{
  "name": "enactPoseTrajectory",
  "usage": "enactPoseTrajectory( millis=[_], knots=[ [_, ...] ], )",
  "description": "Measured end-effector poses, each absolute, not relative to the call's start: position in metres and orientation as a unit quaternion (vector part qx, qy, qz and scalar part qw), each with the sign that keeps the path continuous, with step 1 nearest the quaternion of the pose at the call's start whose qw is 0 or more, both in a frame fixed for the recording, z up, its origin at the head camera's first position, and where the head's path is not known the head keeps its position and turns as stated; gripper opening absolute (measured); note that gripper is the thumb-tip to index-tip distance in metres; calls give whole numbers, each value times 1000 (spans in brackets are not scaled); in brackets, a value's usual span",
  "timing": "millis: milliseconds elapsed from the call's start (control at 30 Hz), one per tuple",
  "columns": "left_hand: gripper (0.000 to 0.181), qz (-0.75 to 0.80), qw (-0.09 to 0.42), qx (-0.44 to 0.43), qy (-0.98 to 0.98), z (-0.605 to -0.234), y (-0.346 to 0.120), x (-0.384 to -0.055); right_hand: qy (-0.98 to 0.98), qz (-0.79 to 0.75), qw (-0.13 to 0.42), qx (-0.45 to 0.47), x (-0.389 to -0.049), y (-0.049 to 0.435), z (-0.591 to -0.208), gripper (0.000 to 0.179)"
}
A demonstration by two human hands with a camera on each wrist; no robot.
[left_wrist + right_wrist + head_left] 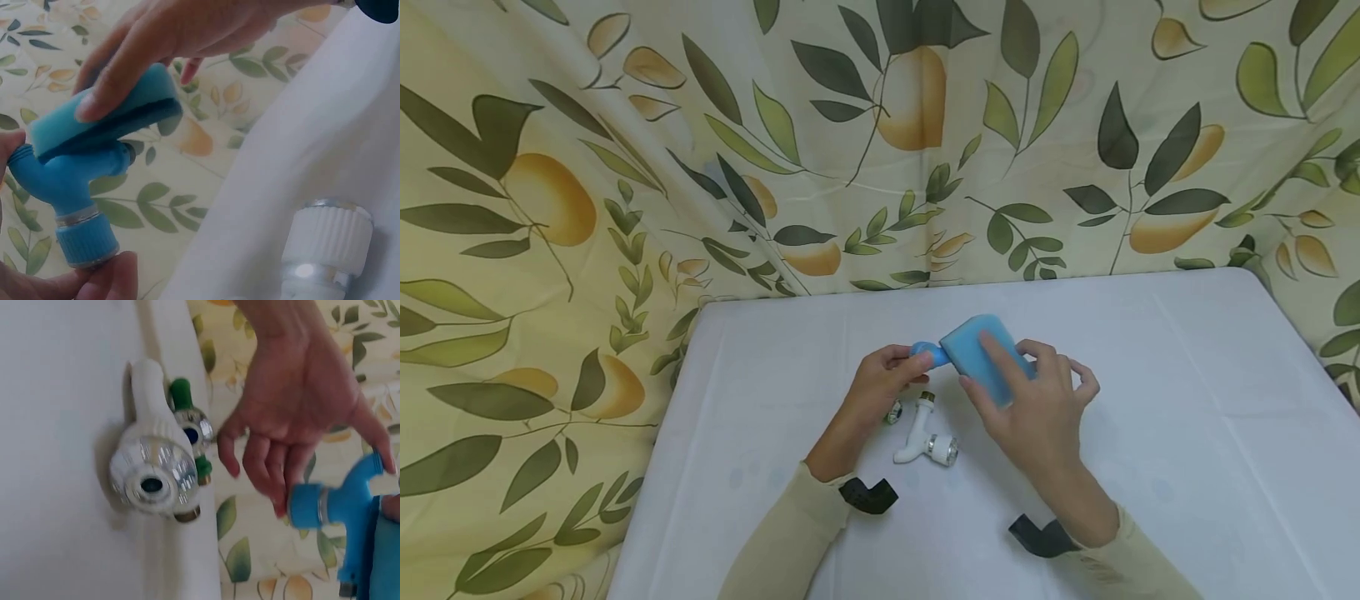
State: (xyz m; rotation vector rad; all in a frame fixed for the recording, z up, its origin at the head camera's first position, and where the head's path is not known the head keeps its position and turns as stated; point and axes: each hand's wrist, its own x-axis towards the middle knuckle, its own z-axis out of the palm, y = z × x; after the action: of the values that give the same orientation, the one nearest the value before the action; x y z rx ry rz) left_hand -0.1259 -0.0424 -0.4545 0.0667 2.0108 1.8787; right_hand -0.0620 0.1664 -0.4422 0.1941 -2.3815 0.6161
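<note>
My left hand (876, 383) pinches a blue plastic tap (65, 178) between thumb and fingers. In the right wrist view the thumb touches its spout end, and the fingertips touch its ribbed knob. My right hand (1041, 421) grips a light blue sponge (970, 354) with a dark scouring layer. That dark side lies against the body of the blue tap, as the left wrist view shows. On the table below lies a white tap (916, 437) with a silver-capped knob. Beside it is a green tap (181, 394) with a clear knob, mostly hidden by my left hand in the head view.
A white cloth covers the table (1187, 417). Behind and to the left hangs a curtain (865, 208) printed with leaves and fruit. Black bands (868, 496) sit at both wrists, over beige sleeves (782, 533).
</note>
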Motion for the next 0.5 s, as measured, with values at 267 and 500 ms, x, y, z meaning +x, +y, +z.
enactPoseTrajectory(
  millis=[267, 500],
  knots=[
    [52, 666, 187, 26, 721, -455, -41, -123, -904, 229, 345, 102, -57, 157, -445, 62],
    [52, 659, 186, 9, 728, -451, -42, -123, -913, 204, 345, 72, -65, 177, -444, 56]
  ],
)
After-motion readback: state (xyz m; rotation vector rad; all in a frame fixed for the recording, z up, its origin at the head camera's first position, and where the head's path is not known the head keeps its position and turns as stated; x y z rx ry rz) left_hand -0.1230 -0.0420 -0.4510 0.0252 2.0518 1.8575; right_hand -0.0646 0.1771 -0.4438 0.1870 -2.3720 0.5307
